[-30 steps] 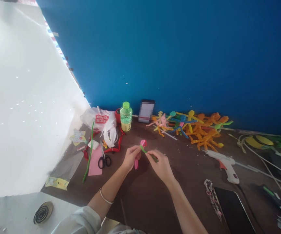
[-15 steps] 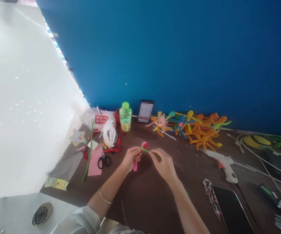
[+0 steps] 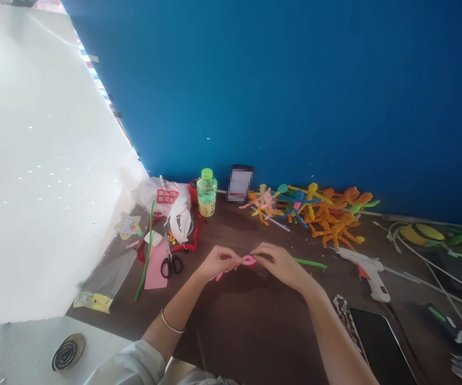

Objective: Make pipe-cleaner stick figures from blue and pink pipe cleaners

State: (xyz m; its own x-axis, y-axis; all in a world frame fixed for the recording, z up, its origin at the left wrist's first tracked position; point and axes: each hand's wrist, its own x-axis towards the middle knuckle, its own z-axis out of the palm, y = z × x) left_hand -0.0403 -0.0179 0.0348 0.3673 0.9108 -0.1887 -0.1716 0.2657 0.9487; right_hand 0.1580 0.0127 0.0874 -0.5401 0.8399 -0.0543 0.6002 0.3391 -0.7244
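Observation:
My left hand [image 3: 216,261] and my right hand [image 3: 279,264] meet over the brown table [image 3: 255,326], both pinched on a pink pipe cleaner [image 3: 248,260] bent into a small loop. Its pink tail hangs below my left fingers. A green pipe cleaner [image 3: 309,263] sticks out to the right from under my right hand and lies along the table. I cannot tell whether the green one is joined to the pink loop.
Black scissors [image 3: 170,262], pink paper and a long green stem lie left. A white plastic bag [image 3: 167,200], green-capped bottle [image 3: 206,192] and a heap of pipe-cleaner figures [image 3: 315,211] line the blue wall. A glue gun [image 3: 369,270] and phone [image 3: 383,347] lie right.
The pink loop has dropped from upright to nearly level between my fingers. The green pipe cleaner now points right past my right hand, and my right hand has shifted right and up.

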